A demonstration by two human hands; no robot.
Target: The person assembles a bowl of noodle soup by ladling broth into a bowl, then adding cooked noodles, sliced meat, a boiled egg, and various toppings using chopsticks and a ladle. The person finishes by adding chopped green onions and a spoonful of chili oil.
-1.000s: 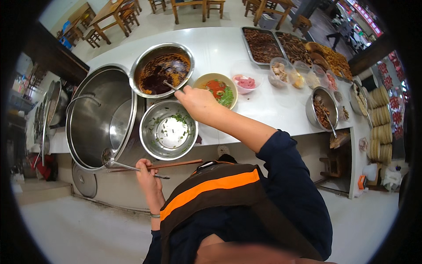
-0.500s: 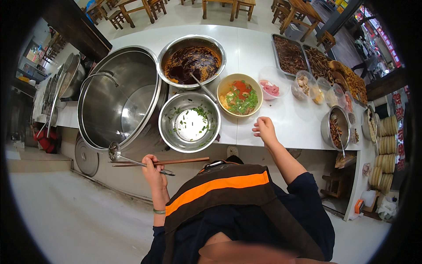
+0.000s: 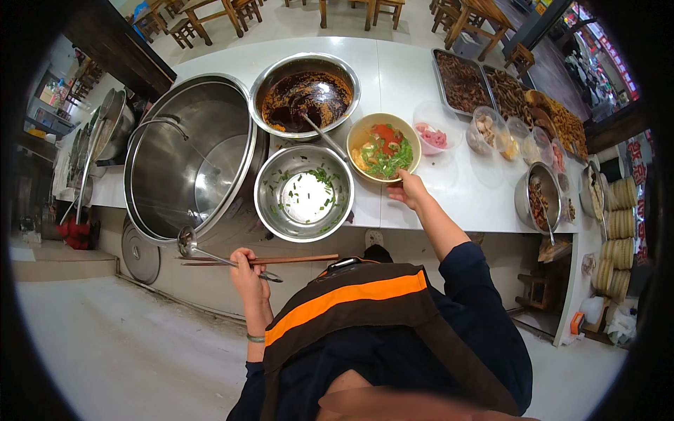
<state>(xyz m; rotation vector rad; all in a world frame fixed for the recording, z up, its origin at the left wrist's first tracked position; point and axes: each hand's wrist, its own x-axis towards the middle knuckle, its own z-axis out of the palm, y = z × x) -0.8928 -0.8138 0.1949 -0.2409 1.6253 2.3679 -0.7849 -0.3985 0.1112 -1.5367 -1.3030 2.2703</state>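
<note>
My left hand [image 3: 247, 272] is closed around a metal ladle [image 3: 210, 256] and a pair of long wooden chopsticks [image 3: 305, 259], held in front of the counter. At the counter's front, my right hand [image 3: 407, 190] grips the near rim of a cream-coloured bowl [image 3: 355, 170], its thumb over the edge and its other fingers low against the outside. Broth, chopped green herbs and something red fill that bowl. Just left of it, a steel basin [image 3: 304, 197] contains scattered cut greens. Behind stands another steel basin [image 3: 257, 81] of dark red sauce, with a spoon handle [image 3: 326, 135] leaning out.
A huge steel pot [image 3: 189, 158] occupies the counter's left. To the right are a plastic tub of pink slices [image 3: 432, 137], more plastic tubs, metal trays of brown food [image 3: 461, 83] and a steel bowl with a spoon [image 3: 539, 196]. Wooden tables [image 3: 484, 21] stand beyond.
My right hand has moved forward and left from beside the cream-coloured bowl and taken hold of its near rim. My left hand still holds the ladle and chopsticks, nearly unmoved.
</note>
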